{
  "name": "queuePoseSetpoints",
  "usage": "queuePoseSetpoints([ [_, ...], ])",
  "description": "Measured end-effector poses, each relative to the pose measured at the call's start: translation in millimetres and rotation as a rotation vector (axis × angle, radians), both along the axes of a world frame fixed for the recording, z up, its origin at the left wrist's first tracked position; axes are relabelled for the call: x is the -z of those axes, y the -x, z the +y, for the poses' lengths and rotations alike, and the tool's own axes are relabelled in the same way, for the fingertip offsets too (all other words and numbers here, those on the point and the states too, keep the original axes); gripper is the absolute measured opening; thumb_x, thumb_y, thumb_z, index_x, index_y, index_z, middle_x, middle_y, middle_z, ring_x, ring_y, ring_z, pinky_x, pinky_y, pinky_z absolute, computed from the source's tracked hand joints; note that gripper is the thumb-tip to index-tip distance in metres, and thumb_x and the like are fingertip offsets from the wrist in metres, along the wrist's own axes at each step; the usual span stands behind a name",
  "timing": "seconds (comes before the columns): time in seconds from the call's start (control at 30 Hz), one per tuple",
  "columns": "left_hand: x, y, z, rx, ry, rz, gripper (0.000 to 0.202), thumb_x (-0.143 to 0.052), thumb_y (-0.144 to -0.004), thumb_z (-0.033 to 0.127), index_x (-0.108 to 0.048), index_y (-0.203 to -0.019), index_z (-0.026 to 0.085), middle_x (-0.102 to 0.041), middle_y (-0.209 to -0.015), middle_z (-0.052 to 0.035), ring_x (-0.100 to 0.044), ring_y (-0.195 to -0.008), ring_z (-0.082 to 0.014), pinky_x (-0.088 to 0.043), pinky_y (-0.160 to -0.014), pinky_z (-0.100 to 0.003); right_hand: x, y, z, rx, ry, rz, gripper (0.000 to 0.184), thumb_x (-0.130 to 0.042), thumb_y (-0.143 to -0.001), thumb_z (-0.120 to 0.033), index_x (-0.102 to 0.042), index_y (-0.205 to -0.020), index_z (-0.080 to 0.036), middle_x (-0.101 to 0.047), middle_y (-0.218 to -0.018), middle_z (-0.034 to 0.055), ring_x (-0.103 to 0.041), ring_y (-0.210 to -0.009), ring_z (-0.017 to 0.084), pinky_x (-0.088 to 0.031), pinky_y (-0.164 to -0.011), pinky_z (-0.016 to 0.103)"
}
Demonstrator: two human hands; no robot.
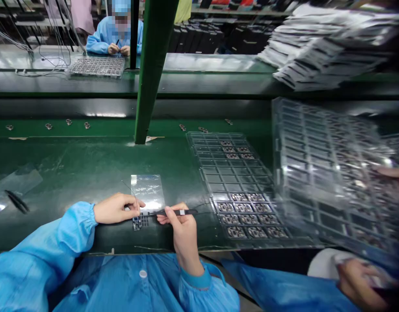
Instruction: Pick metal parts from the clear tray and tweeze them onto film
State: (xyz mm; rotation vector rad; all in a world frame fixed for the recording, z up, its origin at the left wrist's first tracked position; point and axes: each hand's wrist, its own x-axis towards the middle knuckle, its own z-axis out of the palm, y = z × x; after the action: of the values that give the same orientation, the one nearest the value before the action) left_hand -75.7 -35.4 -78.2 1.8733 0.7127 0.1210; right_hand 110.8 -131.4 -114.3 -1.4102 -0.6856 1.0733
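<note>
My left hand (116,208) rests on the green bench, fingers pinched on a small dark component (137,222) and a thin wire. My right hand (181,227) is closed around black tweezers (176,212) whose tips point left toward that component. Just behind both hands lies a shiny clear film rectangle (147,190). Both sleeves are light blue.
A clear compartment tray (235,182) with several small parts lies to my right. A co-worker's hands (364,277) lift a second clear tray (332,173) at far right. A green post (152,73) stands ahead. Spare tweezers (17,201) lie left. Another person (116,37) sits opposite.
</note>
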Motion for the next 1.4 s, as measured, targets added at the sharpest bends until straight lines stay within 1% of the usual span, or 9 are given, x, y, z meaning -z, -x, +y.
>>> queuePoseSetpoints([
  [0.07, 2.2, -2.7, -2.2, -0.086, 0.139, 0.022, 0.02, -0.055, -0.086, 0.035, -0.057, -0.079, 0.016, -0.072, -0.092, -0.0076, -0.067, -0.086, -0.0185, -0.048, -0.062, -0.022, 1.2, 3.1, -2.5, 0.01, -0.038, -0.006, 0.039, -0.072, -0.072, -0.051, -0.05, -0.072, -0.019, -0.067, -0.054, 0.0014, -0.068, -0.051, 0.019, -0.057, -0.053, 0.029],
  [0.13, 4.7, -5.3, -4.2, -0.145, 0.273, 0.061, 0.024, -0.055, -0.084, 0.04, -0.056, -0.083, 0.015, -0.069, -0.075, -0.0034, -0.068, -0.072, -0.017, -0.045, -0.05, -0.02, 2.3, 6.5, -4.6, 0.001, -0.051, -0.009, 0.037, -0.072, -0.073, -0.05, -0.051, -0.073, -0.019, -0.066, -0.055, 0.0007, -0.067, -0.051, 0.018, -0.057, -0.054, 0.029],
  [0.2, 6.6, -7.2, -5.4, -0.177, 0.334, 0.093, 0.026, -0.057, -0.083, 0.041, -0.054, -0.083, 0.016, -0.064, -0.065, -0.0002, -0.068, -0.066, -0.0169, -0.043, -0.045, -0.018, 2.9, 8.9, -5.6, -0.013, -0.04, -0.01, 0.037, -0.072, -0.073, -0.05, -0.052, -0.074, -0.019, -0.066, -0.057, 0.0007, -0.067, -0.052, 0.018, -0.058, -0.056, 0.029],
  [0.43, 8.2, -9.1, -5.8, -0.172, 0.263, 0.128, 0.022, -0.056, -0.085, 0.036, -0.057, -0.084, 0.015, -0.067, -0.062, -0.0013, -0.066, -0.06, -0.015, -0.043, -0.048, -0.018, -0.5, 11.1, -4.5, -0.037, 0.014, -0.035, 0.038, -0.072, -0.071, -0.05, -0.052, -0.074, -0.019, -0.065, -0.06, 0.0006, -0.068, -0.054, 0.019, -0.059, -0.059, 0.031],
  [0.57, 7.1, -10.0, -6.3, -0.155, 0.226, 0.139, 0.018, -0.054, -0.086, 0.033, -0.058, -0.084, 0.015, -0.068, -0.063, -0.0015, -0.068, -0.062, -0.0154, -0.044, -0.051, -0.019, -3.6, 10.6, -4.7, -0.041, 0.01, -0.049, 0.029, -0.07, -0.075, -0.044, -0.052, -0.074, -0.021, -0.065, -0.062, 0.002, -0.068, -0.056, 0.019, -0.058, -0.059, 0.029],
  [0.7, 7.0, -10.0, -6.3, -0.148, 0.204, 0.14, 0.02, -0.053, -0.086, 0.034, -0.059, -0.085, 0.015, -0.069, -0.063, -0.0019, -0.067, -0.061, -0.0155, -0.044, -0.051, -0.019, -3.3, 8.7, -5.2, -0.091, -0.003, -0.069, 0.022, -0.068, -0.078, -0.04, -0.054, -0.073, -0.024, -0.065, -0.064, 0.0045, -0.069, -0.058, 0.017, -0.058, -0.06, 0.026],
  [0.9, 7.4, -10.0, -5.5, -0.153, 0.207, 0.149, 0.022, -0.052, -0.086, 0.036, -0.06, -0.085, 0.015, -0.068, -0.062, -0.0011, -0.067, -0.06, -0.0149, -0.044, -0.052, -0.019, 2.5, 10.2, -4.5, -0.05, -0.033, -0.075, 0.03, -0.07, -0.075, -0.043, -0.053, -0.073, -0.018, -0.063, -0.06, -0.0005, -0.067, -0.053, 0.017, -0.059, -0.057, 0.028],
  [1.17, 4.5, -10.7, -6.1, -0.155, 0.2, 0.149, 0.021, -0.053, -0.085, 0.035, -0.06, -0.083, 0.015, -0.068, -0.06, 0.0, -0.066, -0.059, -0.0141, -0.045, -0.056, -0.02, 1.3, 10.0, -4.2, -0.047, -0.029, -0.056, 0.034, -0.073, -0.073, -0.046, -0.053, -0.073, -0.018, -0.064, -0.06, -0.0008, -0.066, -0.052, 0.016, -0.059, -0.057, 0.028],
  [1.4, 4.9, -10.3, -5.2, -0.162, 0.218, 0.153, 0.02, -0.053, -0.084, 0.035, -0.059, -0.083, 0.015, -0.067, -0.062, -0.0009, -0.065, -0.06, -0.0145, -0.044, -0.054, -0.02, 4.6, 9.1, -4.6, -0.061, -0.006, -0.052, 0.034, -0.072, -0.074, -0.046, -0.053, -0.073, -0.018, -0.063, -0.061, -0.0006, -0.067, -0.054, 0.016, -0.058, -0.058, 0.027],
])
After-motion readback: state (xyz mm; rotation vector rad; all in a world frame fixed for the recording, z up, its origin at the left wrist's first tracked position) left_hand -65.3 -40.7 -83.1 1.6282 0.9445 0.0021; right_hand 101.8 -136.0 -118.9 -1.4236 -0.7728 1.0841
